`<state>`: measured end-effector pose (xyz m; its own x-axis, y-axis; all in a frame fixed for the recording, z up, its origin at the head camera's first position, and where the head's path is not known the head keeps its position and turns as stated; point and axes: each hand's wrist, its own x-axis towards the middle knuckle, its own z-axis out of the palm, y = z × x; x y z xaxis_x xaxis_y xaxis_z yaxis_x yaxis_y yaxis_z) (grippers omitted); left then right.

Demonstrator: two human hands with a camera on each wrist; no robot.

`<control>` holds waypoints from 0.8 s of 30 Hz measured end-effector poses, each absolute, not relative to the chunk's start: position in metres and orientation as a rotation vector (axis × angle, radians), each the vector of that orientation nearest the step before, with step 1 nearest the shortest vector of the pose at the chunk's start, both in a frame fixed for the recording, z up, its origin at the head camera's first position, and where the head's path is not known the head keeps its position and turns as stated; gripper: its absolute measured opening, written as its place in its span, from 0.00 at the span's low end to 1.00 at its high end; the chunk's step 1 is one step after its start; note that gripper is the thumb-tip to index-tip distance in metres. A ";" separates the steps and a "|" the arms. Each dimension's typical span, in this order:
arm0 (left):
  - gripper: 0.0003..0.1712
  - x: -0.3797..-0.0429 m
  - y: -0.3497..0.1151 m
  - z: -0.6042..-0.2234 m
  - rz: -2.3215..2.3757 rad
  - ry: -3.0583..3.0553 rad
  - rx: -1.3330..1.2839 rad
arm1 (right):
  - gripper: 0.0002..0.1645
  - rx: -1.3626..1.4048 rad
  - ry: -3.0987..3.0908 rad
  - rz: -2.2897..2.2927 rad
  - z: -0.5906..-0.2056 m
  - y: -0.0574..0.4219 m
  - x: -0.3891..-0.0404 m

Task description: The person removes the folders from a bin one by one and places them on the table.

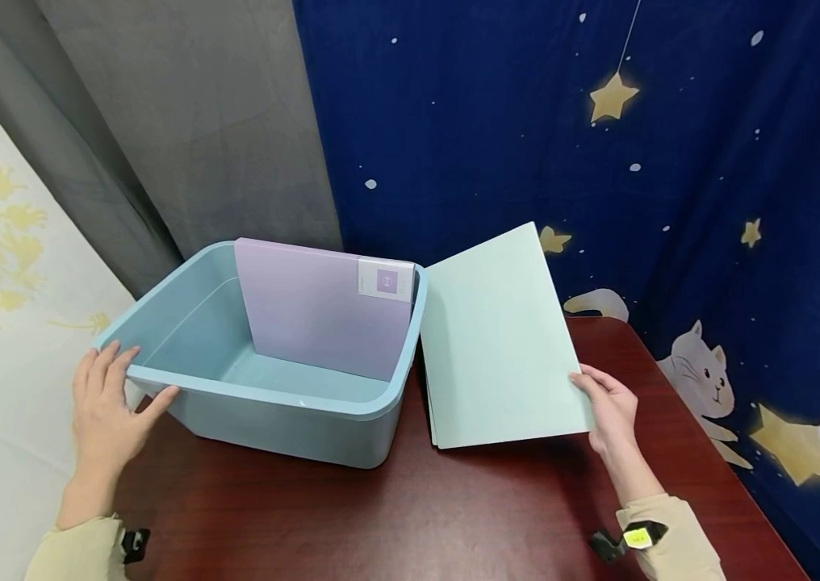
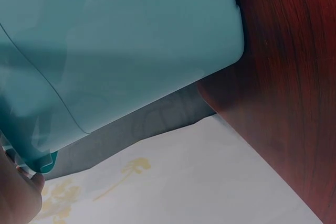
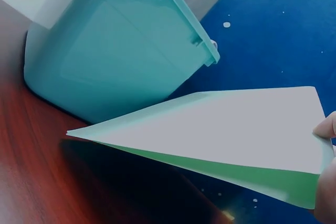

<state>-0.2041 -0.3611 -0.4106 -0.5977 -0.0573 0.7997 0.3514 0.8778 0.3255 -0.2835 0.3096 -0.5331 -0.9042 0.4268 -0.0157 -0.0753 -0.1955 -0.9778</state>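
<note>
The right hand [image 1: 612, 410] is holding the green folder [image 1: 504, 347] by its right edge, close to the near corner. The thumb is pressing on the front and the fingers are curling behind, so they are pinching the edge. The green folder is lying to the left of these fingers, above the worktop [image 1: 453, 516] and just to the right of the blue tub [image 1: 279, 424]. Its long side is running from near to far, and it is tilting, with the right side sitting higher than the left. Its left edge is facing the tub's right wall from right beside it. The right hand is being the nearer one, while the left hand [image 1: 109, 403] is resting across on the left side of the tub.

That left hand is touching the near left corner, and its fingers are spreading wide over the rim.

Inside the tub, a purple folder [image 1: 323, 315] is standing up at the far side, its long side going left to right. A white label [image 1: 368, 278] is showing at its top right.

Counting them, I am finding one tub, one purple folder, one label and two hands. The green one is looking like a single folder with its covers standing apart, but its layers are hard to tell
</note>
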 end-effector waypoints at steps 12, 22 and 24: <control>0.58 -0.205 -0.363 -0.412 -0.575 -2.142 -0.212 | 0.11 -0.543 -1.770 2.229 -0.464 0.251 -0.243; 0.58 -0.204 -0.362 -0.412 -0.573 -2.141 -0.211 | 0.13 -0.643 -1.797 2.169 -0.433 0.227 -0.230; 0.58 -0.204 -0.362 -0.411 -0.573 -2.141 -0.212 | 0.10 -0.605 -1.814 2.136 -0.440 0.229 -0.233</control>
<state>-0.2039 -0.3619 -0.4115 -0.5950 -0.0564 0.8017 0.3513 0.8789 0.3226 -0.2329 0.2285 -0.4396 -0.8750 0.4644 -0.1369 0.0599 -0.1769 -0.9824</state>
